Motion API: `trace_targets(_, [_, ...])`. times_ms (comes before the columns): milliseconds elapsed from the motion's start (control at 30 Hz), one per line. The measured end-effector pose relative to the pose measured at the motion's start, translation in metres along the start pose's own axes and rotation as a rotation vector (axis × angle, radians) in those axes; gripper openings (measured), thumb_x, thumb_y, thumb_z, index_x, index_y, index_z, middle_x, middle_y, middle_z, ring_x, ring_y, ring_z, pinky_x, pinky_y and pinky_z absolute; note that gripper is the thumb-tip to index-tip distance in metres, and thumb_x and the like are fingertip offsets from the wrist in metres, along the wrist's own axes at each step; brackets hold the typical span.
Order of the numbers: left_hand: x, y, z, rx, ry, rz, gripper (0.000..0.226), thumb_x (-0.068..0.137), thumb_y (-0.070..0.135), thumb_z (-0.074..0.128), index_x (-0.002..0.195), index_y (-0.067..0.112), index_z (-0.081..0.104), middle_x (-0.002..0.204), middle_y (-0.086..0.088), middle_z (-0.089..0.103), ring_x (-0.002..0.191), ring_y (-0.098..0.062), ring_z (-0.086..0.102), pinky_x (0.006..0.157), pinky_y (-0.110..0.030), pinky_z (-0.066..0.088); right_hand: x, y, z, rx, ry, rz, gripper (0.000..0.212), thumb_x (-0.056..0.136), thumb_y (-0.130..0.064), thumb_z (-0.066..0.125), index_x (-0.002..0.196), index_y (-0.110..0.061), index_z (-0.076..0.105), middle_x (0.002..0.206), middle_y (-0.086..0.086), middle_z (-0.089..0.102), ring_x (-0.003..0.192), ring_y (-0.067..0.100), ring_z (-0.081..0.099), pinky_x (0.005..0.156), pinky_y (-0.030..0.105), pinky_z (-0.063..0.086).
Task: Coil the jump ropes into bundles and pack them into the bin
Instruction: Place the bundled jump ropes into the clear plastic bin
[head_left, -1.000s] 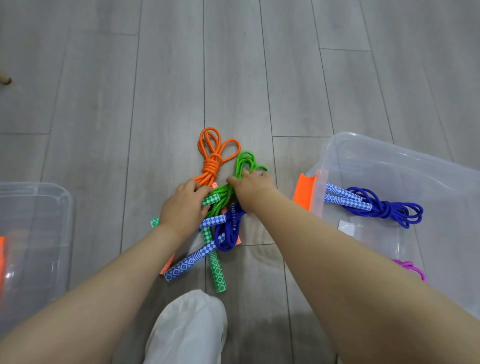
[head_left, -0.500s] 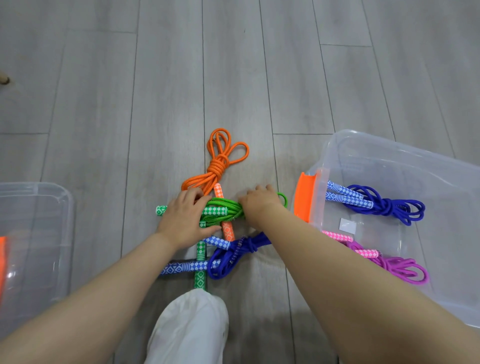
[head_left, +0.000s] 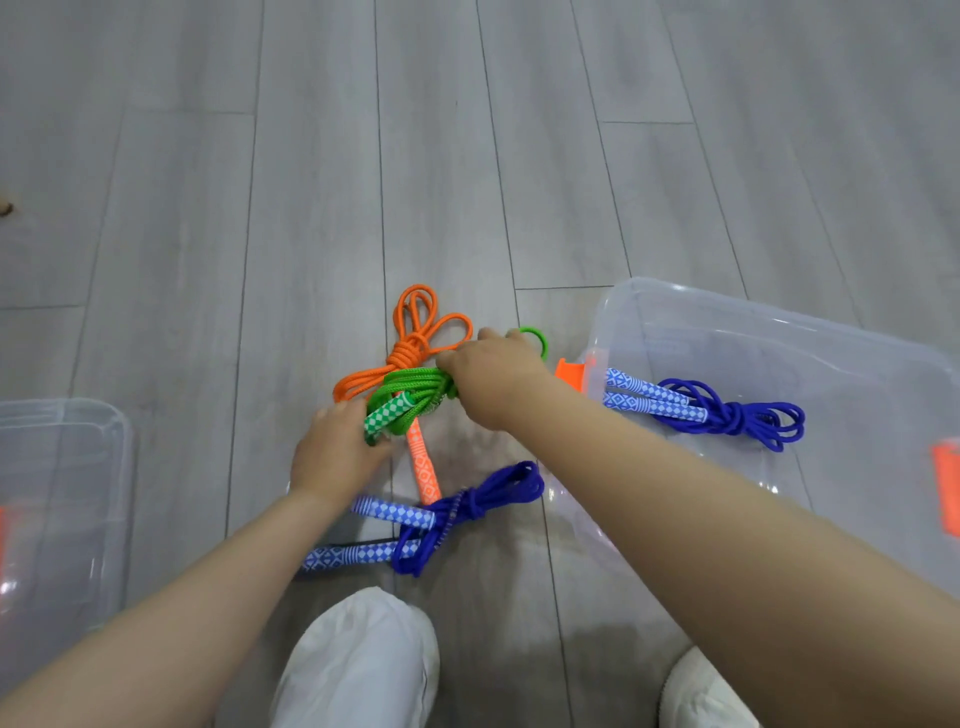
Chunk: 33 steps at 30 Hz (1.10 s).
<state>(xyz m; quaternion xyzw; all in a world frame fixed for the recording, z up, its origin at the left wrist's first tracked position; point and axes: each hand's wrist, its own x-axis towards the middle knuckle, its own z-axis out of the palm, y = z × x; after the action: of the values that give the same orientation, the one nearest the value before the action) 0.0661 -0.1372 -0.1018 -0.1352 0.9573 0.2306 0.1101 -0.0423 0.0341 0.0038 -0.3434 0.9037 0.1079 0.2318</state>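
So the green rope (head_left: 415, 389) is off the floor now. Half a second ago it was lying flat across the pile, and now I've got it lifted between both hands, just above the orange handle. My left hand (head_left: 335, 457) has its fingers wrapped round the green checkered handles at the 7 o'clock end, and my right hand (head_left: 491, 376) is clamped on the coiled cord at the 3 o'clock end, with one green loop (head_left: 535, 338) poking out past my knuckles. To me that means this bundle is basically done and ready to go over to the bin (head_left: 727, 332), which sits at about 3 o'clock from the pile (short trip, nice).

Count time. Ropes I can see: four. One green in my hands, one orange bundle (head_left: 415, 338) on the floor right behind it at 12 o'clock, one blue bundle on the floor (head_left: 467, 506) at 6 o'clock near my knees, and one blue bundle in the bin (head_left: 727, 415). A moment ago I could also see a pink and purple one in that bin, but my right arm covers that spot now, so I can't confirm it.

Bins: two clear ones, the second (head_left: 62, 426) over at 9 o'clock.

So I'd say two bundles on the floor still need packing after this one.
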Motion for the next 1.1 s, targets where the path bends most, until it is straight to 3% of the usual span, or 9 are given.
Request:
trace_targets(167, [0.017, 0.014, -0.027, -0.066, -0.053, 0.027, 0.030, 0.084, 0.048, 0.063, 0.107, 0.029, 0.067, 0.095, -0.009, 0.072, 0.089, -0.036, 0.066, 0.064, -0.034, 0.044, -0.028, 0.027, -0.018, -0.217, 0.201, -0.069, 0.037, 0.091, -0.014, 0.045, 0.127, -0.017, 0.049, 0.118, 0.005, 0.060, 0.113, 0.028, 0.051, 0.098, 0.042, 0.032])
trace_targets(267, [0.026, 0.031, -0.042, -0.068, -0.020, 0.067, 0.027, 0.086, 0.042, 0.067, 0.106, 0.024, 0.066, 0.098, -0.011, 0.072, 0.091, -0.037, 0.065, 0.064, -0.035, 0.043, -0.043, 0.043, -0.024, -0.368, 0.395, -0.108, 0.036, 0.078, -0.013, 0.038, 0.100, -0.023, 0.065, 0.081, -0.002, 0.065, 0.083, 0.023, 0.060, 0.084, 0.037, 0.035])
trace_targets(333, [0.029, 0.047, -0.053, -0.055, 0.008, 0.129, 0.027, 0.087, 0.034, 0.068, 0.107, 0.018, 0.063, 0.103, -0.016, 0.069, 0.095, -0.039, 0.064, 0.066, -0.038, 0.043, -0.053, 0.056, -0.024, -0.404, 0.472, -0.152, 0.025, 0.071, -0.013, 0.044, 0.083, -0.022, 0.064, 0.064, -0.002, 0.058, 0.066, 0.023, 0.055, 0.075, 0.036, 0.029])
trace_targets(400, [0.029, 0.066, -0.065, -0.023, 0.024, 0.222, 0.030, 0.086, 0.025, 0.069, 0.112, 0.012, 0.061, 0.107, -0.019, 0.067, 0.099, -0.040, 0.063, 0.070, -0.040, 0.043, -0.065, 0.074, -0.021, -0.412, 0.546, -0.178, 0.012, 0.070, -0.015, 0.057, 0.081, -0.018, 0.061, 0.062, 0.001, 0.054, 0.063, 0.024, 0.051, 0.070, 0.036, 0.027])
trace_targets(500, [0.030, 0.096, -0.081, 0.067, 0.025, 0.351, 0.041, 0.082, 0.020, 0.071, 0.120, 0.012, 0.058, 0.110, -0.017, 0.066, 0.100, -0.038, 0.062, 0.071, -0.039, 0.044, -0.093, 0.101, -0.016, -0.363, 0.628, -0.176, 0.015, 0.075, -0.020, 0.057, 0.089, -0.016, 0.061, 0.071, 0.003, 0.056, 0.069, 0.026, 0.052, 0.065, 0.036, 0.030])
trace_targets(633, [0.026, 0.138, -0.099, 0.211, -0.015, 0.506, 0.042, 0.080, 0.032, 0.067, 0.118, 0.015, 0.057, 0.106, -0.014, 0.067, 0.094, -0.037, 0.065, 0.071, -0.042, 0.050, -0.131, 0.135, -0.008, -0.334, 0.618, -0.123, 0.023, 0.081, -0.021, 0.044, 0.097, -0.015, 0.060, 0.080, 0.004, 0.057, 0.076, 0.028, 0.052, 0.067, 0.037, 0.033])
trace_targets(800, [0.016, 0.189, -0.102, 0.328, -0.080, 0.643, 0.032, 0.081, 0.040, 0.058, 0.110, 0.030, 0.050, 0.100, 0.002, 0.064, 0.094, -0.026, 0.063, 0.066, -0.035, 0.044, -0.167, 0.178, 0.024, -0.243, 0.505, 0.003, 0.029, 0.075, -0.030, 0.064, 0.100, -0.015, 0.063, 0.081, 0.007, 0.059, 0.076, 0.030, 0.054, 0.062, 0.037, 0.040])
trace_targets(967, [0.005, 0.239, -0.093, 0.456, -0.090, 0.776, 0.038, 0.087, 0.049, 0.051, 0.120, 0.029, 0.046, 0.113, 0.008, 0.061, 0.095, -0.023, 0.064, 0.065, -0.034, 0.045, -0.194, 0.205, 0.058, -0.133, 0.415, 0.125, 0.039, 0.071, -0.034, 0.077, 0.103, -0.015, 0.066, 0.081, 0.007, 0.061, 0.076, 0.031, 0.058, 0.061, 0.036, 0.042])
trace_targets(1100, [-0.002, 0.282, -0.076, 0.644, -0.124, 0.921, 0.039, 0.093, 0.050, 0.043, 0.123, 0.024, 0.041, 0.113, 0.005, 0.056, 0.094, -0.024, 0.063, 0.060, -0.031, 0.035, -0.218, 0.228, 0.088, -0.075, 0.334, 0.176, 0.043, 0.068, -0.035, 0.081, 0.102, -0.013, 0.067, 0.080, 0.008, 0.062, 0.075, 0.032, 0.059, 0.060, 0.035, 0.045])
